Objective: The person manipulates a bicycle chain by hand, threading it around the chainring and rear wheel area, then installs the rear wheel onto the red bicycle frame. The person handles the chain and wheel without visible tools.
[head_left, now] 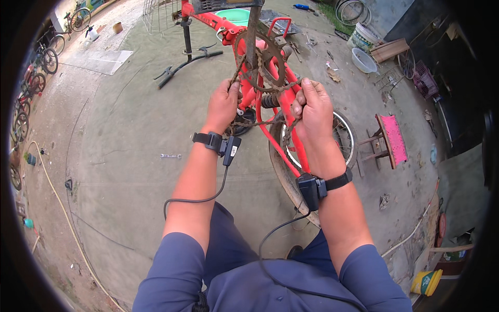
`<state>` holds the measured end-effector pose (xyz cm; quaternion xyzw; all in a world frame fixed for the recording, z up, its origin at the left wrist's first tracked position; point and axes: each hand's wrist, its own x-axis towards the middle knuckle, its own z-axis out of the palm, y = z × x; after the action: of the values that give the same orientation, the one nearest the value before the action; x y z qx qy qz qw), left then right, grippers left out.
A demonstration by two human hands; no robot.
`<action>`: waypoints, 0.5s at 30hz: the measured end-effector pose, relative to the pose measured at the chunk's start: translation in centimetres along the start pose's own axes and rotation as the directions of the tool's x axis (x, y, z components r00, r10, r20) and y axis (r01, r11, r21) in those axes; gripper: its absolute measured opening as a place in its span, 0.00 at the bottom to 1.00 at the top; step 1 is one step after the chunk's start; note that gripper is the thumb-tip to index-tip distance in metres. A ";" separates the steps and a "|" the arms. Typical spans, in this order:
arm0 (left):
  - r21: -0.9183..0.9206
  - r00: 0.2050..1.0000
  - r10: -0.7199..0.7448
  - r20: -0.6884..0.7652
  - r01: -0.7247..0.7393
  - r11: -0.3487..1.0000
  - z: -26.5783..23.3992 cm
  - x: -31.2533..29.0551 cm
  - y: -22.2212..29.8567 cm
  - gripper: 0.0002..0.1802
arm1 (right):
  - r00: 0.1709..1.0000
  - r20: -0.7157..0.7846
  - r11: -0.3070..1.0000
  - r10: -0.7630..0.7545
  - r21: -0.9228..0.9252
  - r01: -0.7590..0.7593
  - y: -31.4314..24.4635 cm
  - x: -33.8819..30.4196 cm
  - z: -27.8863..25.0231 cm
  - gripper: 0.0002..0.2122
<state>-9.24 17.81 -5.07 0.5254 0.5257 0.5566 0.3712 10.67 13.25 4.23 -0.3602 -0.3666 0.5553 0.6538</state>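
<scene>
Chain: brown bike chain [254,124], one stretch in each hand's fingers, rest looping betw. & below them.
Chain axis, L side: from L fingers it points up & away, leaning a bit R twd chainring.
Chain axis, R side: from R fingers runs approx. crosswise, pointing L to the chainring.
Chain, lower run: nearly crosswise, below both sets of fingers; its R end goes behind the R hand, can't tell where exactly.
L hand: L hand [223,106], thumb & fingers closed narrow on chain.
R hand: R hand [314,106], thumb & forefinger pinching chain, other fingers curled.
Chainring: toothed chainring [281,62], betw. the two hands' fingers & a bit beyond.
Frame: red frame [212,21], running from beyond L fingers back betw. the hands.
Wheel: wheel [283,179], nearer the person than R fingers, partly behind R forearm.
Handlebar: black handlebar [189,67], beyond & L of L fingers.
Spanner: spanner [170,156] on ground, L of L fingers & nearer the person.
Stool: pink-topped stool [393,140], well R of R fingers.
Basins: green basin [234,17] far beyond L fingers; whitish basin [363,61] beyond & R of R fingers.
Wrists: black strap w/ box just below each hand.
</scene>
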 end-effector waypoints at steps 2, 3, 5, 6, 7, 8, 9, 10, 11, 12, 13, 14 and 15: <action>-0.022 0.999 0.010 -0.036 -0.011 1.000 -0.9 0.6 0.9 0.17 | 1.000 -0.010 0.999 0.002 0.034 -0.002 -0.3 0.5 -0.2 0.08; -0.017 0.998 0.013 -0.056 -0.013 1.000 -1.5 0.9 1.3 0.17 | 1.000 -0.018 0.999 0.011 0.053 -0.010 -0.4 0.8 -0.2 0.08; -0.097 0.996 -0.013 -0.087 0.005 0.995 -2.4 2.1 2.7 0.16 | 1.000 -0.020 0.997 0.023 0.076 -0.022 -0.7 1.2 -0.3 0.08; -0.099 0.996 -0.011 -0.085 0.002 0.995 -3.0 2.6 3.5 0.16 | 1.000 -0.015 0.996 0.026 0.080 -0.025 -0.8 1.3 -0.4 0.08; -0.102 0.996 -0.005 -0.085 -0.004 0.995 -3.5 3.2 4.3 0.16 | 1.000 -0.007 0.996 0.024 0.083 -0.023 -1.0 1.4 -0.5 0.07; -0.140 0.996 -0.009 -0.086 -0.003 0.990 -3.8 3.7 5.3 0.16 | 0.999 -0.024 0.995 0.041 0.087 -0.038 -1.1 1.5 -0.4 0.07; -0.176 0.996 -0.013 -0.086 -0.003 0.984 -4.1 4.2 6.3 0.15 | 0.999 -0.016 0.993 0.042 0.107 -0.040 -1.3 1.6 -0.3 0.07; -0.217 0.996 -0.019 -0.087 0.000 0.976 -4.4 4.6 7.3 0.15 | 0.999 -0.016 0.991 0.046 0.125 -0.044 -1.5 1.6 -0.3 0.07; -0.272 0.998 0.000 -0.070 -0.019 0.962 -4.7 5.2 8.5 0.14 | 0.999 -0.016 0.989 0.048 0.141 -0.045 -1.8 1.7 -0.2 0.07; -0.329 0.999 0.015 -0.053 -0.031 0.944 -5.1 5.7 9.6 0.14 | 0.999 -0.010 0.990 0.035 0.138 -0.034 -2.2 1.9 -0.2 0.07; -0.385 0.999 0.030 -0.039 -0.042 0.922 -5.4 6.0 10.5 0.13 | 0.999 0.008 0.988 0.047 0.147 -0.048 -2.5 2.0 -0.2 0.08; -0.385 0.998 0.053 -0.024 -0.058 0.921 -5.7 6.3 11.4 0.12 | 0.998 0.010 0.987 0.060 0.150 -0.061 -2.9 2.1 -0.1 0.08; -0.385 0.997 0.075 -0.010 -0.073 0.920 -5.8 6.7 12.1 0.12 | 0.998 0.030 0.985 0.062 0.159 -0.066 -3.1 2.2 -0.1 0.08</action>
<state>-14.36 21.03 8.64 0.4629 0.3850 0.6615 0.4472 12.43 15.02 7.14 -0.3111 -0.3174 0.6081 0.6578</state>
